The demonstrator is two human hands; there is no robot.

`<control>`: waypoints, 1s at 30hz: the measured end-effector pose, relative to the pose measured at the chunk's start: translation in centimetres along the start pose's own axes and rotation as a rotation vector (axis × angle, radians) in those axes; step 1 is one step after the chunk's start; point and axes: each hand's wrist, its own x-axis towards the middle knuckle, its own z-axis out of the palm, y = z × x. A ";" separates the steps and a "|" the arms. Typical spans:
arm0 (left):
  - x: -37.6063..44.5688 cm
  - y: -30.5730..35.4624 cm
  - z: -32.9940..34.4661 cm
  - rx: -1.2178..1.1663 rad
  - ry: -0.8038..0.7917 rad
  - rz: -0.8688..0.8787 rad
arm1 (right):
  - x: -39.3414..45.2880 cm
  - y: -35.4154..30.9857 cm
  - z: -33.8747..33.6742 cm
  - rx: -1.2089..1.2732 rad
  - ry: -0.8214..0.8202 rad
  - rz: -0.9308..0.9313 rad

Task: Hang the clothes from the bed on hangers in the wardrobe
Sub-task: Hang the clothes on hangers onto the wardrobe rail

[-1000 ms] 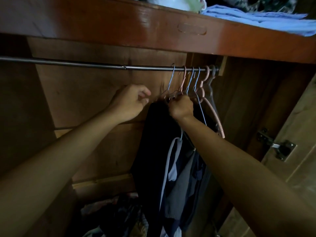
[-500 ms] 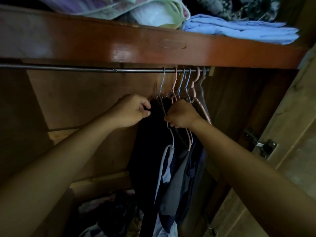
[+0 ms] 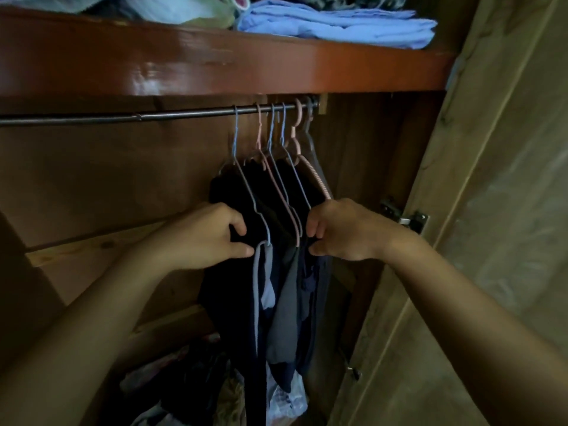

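Left hand [image 3: 199, 238] pinches black garment [image 3: 236, 210] under rail [image 3: 123, 117]; right hand [image 3: 341, 230] grip clenched on dark clothes [image 3: 307, 272] below hangers [image 3: 276, 167], also under rail.

two bare forearms, no sleeves visible; hands [image 3: 196, 238] bare, no gloves, rings or watch.

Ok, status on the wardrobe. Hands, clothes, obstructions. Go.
Left hand grips dark garment; right hand pinches fabric beside it. Hangers bunched at rail's right end, clothes on. Nothing blocking.
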 end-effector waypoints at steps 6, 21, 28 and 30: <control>-1.0 2.3 1.4 0.038 -0.154 0.111 | -5.0 0.9 0.4 -0.087 0.033 0.150; -0.2 11.4 7.5 0.190 -0.420 0.472 | -20.4 1.6 5.0 -0.079 0.001 0.640; -1.7 19.0 11.7 0.185 -0.590 0.638 | -30.1 2.0 5.9 -0.037 0.064 0.899; -2.5 21.7 12.8 0.190 -0.616 0.695 | -33.0 2.0 6.0 -0.007 0.091 0.944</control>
